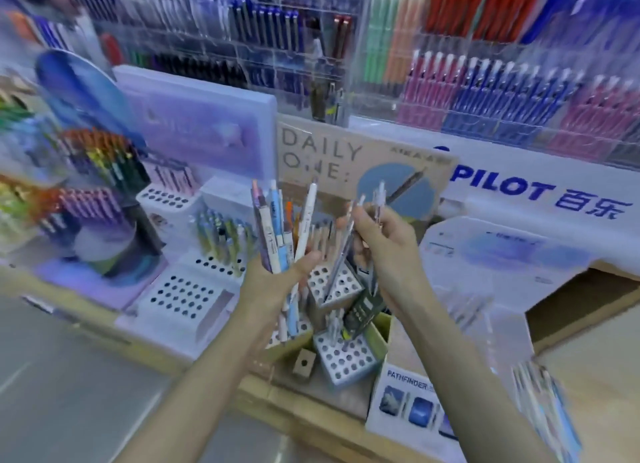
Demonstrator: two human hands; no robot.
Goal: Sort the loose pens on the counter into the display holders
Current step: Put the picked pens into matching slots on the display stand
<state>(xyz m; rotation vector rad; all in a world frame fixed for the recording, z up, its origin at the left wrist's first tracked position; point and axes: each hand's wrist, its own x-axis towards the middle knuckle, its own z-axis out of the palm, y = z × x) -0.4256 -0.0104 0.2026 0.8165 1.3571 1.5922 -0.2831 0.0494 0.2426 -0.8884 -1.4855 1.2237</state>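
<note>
While left hand (277, 282) grips pens (273, 227), a banner (502, 189) reads PILOT.

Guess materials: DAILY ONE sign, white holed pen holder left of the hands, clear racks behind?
DAILY ONE sign: likely kraft cardboard, matte brown. White holed pen holder: probably moulded plastic, smooth, uniform round holes. Clear racks: looks acrylic, glossy, pens visible through. Blur limits certainty.

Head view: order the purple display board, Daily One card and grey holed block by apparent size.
1. Purple display board and Daily One card: alike, card partly hidden, so tied.
2. Grey holed block: smallest, though nearer.
</note>
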